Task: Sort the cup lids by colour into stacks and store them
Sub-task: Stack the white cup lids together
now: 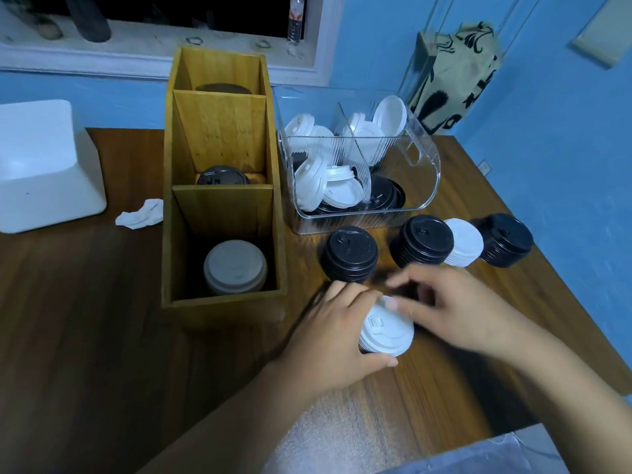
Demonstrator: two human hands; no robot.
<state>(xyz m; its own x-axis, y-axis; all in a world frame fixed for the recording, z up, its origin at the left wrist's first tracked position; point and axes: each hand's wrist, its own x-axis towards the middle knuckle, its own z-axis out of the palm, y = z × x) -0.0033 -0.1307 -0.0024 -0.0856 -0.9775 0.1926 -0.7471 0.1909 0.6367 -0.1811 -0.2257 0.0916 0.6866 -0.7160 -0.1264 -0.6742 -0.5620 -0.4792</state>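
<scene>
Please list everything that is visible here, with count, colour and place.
wooden organiser: one, yellow-brown, centre, three compartments holding lids
clear bin: one, transparent, behind stacks, loose white and black lids inside
black lid stacks: three, black, before the bin
small white stack: one, white, between two black stacks
held white stack: one, white, front
tissue: one, white, left of organiser
foam box: one, white, far left
left hand: grips held white stack
right hand: over it, blurred

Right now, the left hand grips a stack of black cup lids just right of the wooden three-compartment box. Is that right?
No. The head view shows the left hand gripping a stack of white plastic cup lids, not black ones. It is indeed just right of the yellow wooden three-compartment box.
</scene>
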